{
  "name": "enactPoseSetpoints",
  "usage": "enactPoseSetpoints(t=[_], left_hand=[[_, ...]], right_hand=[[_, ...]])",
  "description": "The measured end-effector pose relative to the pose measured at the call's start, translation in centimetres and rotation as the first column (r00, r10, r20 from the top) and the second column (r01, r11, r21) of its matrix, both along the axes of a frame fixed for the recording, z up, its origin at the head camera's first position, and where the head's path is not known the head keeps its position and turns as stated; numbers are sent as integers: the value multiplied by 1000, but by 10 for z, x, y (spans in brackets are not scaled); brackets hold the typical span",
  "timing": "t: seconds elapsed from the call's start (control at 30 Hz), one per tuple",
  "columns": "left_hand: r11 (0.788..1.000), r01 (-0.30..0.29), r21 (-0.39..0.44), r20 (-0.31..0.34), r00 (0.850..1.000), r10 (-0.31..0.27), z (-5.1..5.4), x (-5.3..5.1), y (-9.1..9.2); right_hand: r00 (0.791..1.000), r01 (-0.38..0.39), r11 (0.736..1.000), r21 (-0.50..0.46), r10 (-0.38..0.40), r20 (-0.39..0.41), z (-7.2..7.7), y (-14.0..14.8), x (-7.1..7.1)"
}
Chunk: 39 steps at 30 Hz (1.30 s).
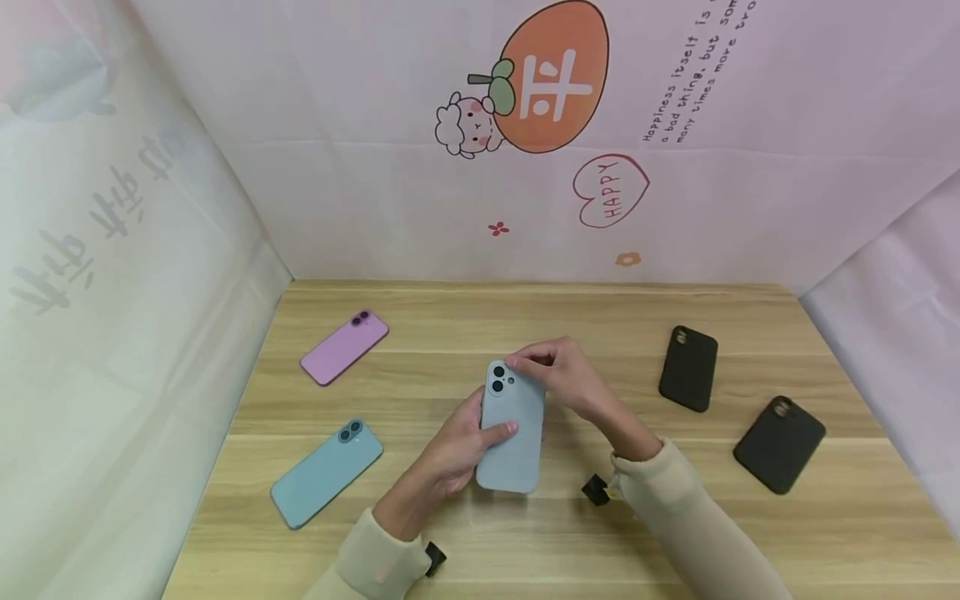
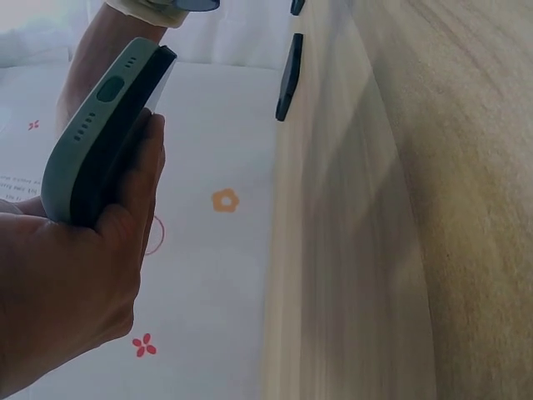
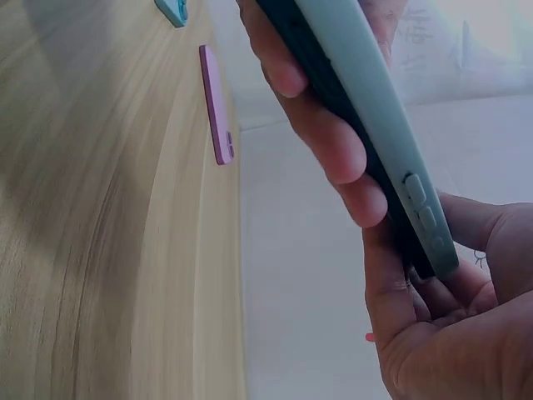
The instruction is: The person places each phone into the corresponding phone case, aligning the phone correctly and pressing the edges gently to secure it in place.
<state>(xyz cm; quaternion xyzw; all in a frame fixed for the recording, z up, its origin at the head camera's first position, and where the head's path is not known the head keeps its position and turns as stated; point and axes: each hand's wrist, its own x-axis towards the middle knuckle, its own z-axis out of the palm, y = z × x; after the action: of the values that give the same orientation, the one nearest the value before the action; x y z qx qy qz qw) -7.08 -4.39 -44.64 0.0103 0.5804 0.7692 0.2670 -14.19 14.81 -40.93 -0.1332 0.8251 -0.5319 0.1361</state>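
Observation:
A phone in a pale blue case (image 1: 517,454) is held above the middle of the table, its back and camera openings facing up. My left hand (image 1: 459,442) grips its left side, with the thumb lying across the back. At the top right corner, my right hand (image 1: 567,375) pinches the edge. Several left fingers (image 3: 333,142) curl under the dark front side in the right wrist view. Side buttons show on the pale case (image 3: 414,190) there. The left wrist view shows the end of the case (image 2: 87,125) with its port opening. Whether the phone sits fully inside the case, I cannot tell.
To the left lie a purple phone (image 1: 345,347) and a light blue phone (image 1: 327,473). Two black phone cases (image 1: 688,368) lie on the right, the nearer case (image 1: 780,444) close to the table's edge. White printed cloth (image 1: 390,192) hangs behind the wooden table (image 1: 420,300) and at both sides.

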Motion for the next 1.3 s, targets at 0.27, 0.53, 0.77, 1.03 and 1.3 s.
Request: enactPoseSetpoints(t=[0.27,0.53,0.77,1.03,1.3], left_hand=[[999,-40,-30,-8,999,40,0,-2,-2],[999,-39,30,-1,999,39,1,-2,-6],[998,-42,39,15,999,41,1,-1,-6],[998,-45,37,16,999,44,2,0,-5],[999,-34,42,13,999,33,3,1,-5]], right_hand=[[995,30,998,-59,-25,92,0,7,1],[988,56,992,-117,-38,147,-2,11,0],[987,59,991,-123,-39,155,-4,13,1],[985,65,987,-147,-40,167,-6,14,1],[980,79,983,-166,-46,194,-10,15,1]])
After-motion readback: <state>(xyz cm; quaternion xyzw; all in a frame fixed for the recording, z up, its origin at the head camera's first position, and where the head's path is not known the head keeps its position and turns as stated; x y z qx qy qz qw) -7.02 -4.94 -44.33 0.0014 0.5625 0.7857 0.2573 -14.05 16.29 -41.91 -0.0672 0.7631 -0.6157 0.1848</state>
